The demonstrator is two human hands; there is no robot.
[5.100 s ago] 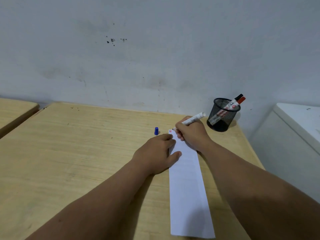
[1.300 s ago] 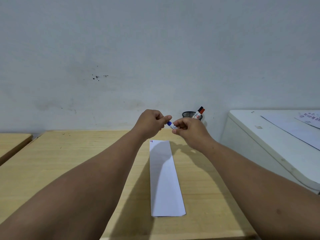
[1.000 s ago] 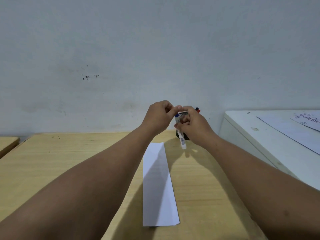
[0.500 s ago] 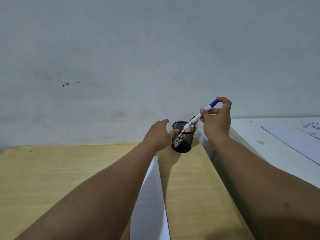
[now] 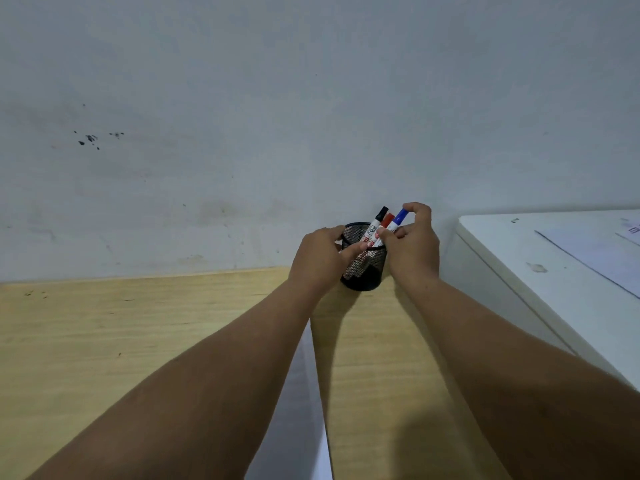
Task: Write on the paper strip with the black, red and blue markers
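A black mesh pen cup (image 5: 367, 275) stands at the back of the wooden desk by the wall. Three capped markers lean in it: black (image 5: 378, 220), red (image 5: 387, 221) and blue (image 5: 399, 218). My right hand (image 5: 412, 244) pinches the blue marker near its cap, its lower end inside the cup. My left hand (image 5: 318, 259) grips the cup's left rim and side. The white paper strip (image 5: 298, 403) lies lengthwise on the desk between my forearms, partly hidden by my left arm.
The wooden desk (image 5: 104, 341) runs left from the cup, against a grey wall (image 5: 242, 116). A white cabinet top (image 5: 554, 265) with paper sheets (image 5: 595, 251) on it sits to the right, slightly higher than the desk.
The blue marker was capped with both hands, then my right hand carried it to the cup and lowered it in. My left hand moved onto the cup.
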